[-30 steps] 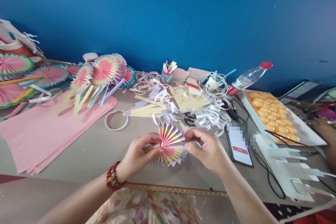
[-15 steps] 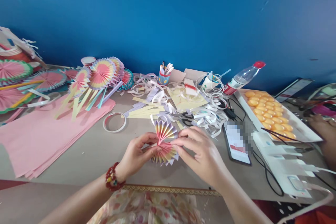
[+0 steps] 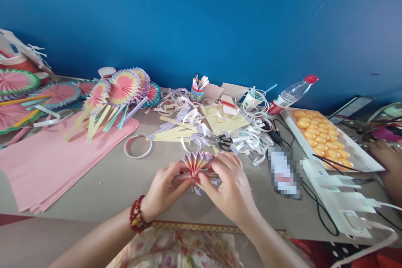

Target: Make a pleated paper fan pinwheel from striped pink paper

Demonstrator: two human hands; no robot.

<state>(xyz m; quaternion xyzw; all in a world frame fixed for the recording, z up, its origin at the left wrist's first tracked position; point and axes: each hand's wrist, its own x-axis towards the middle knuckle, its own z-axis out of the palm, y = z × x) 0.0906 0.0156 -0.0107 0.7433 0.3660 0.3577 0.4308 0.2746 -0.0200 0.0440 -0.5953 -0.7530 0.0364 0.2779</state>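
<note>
Between both hands is a pleated paper fan [image 3: 197, 162], pink at its centre with yellow and lilac toward the edge. My left hand [image 3: 168, 186] pinches its left side near the middle. My right hand [image 3: 230, 184] grips the right side, thumb close to the centre. The upper pleats stand up in a small wedge, while the lower part is largely covered by my fingers. A roll of tape [image 3: 137, 146] lies on the table beyond my left hand. Scissors [image 3: 223, 142] rest among paper strips just past the fan.
Pink paper sheets [image 3: 63, 163] and finished paper fans [image 3: 124, 86] lie at left. Curled white strips [image 3: 251, 142], a pen cup [image 3: 197, 93] and a bottle [image 3: 290, 96] stand behind. A phone [image 3: 284, 173], power strip [image 3: 339, 201] and tray of yellow domes [image 3: 361, 161] are at right.
The fan's upper part has narrowed and its lower part has folded in under my fingers. My right hand has moved left and closer to the centre.
</note>
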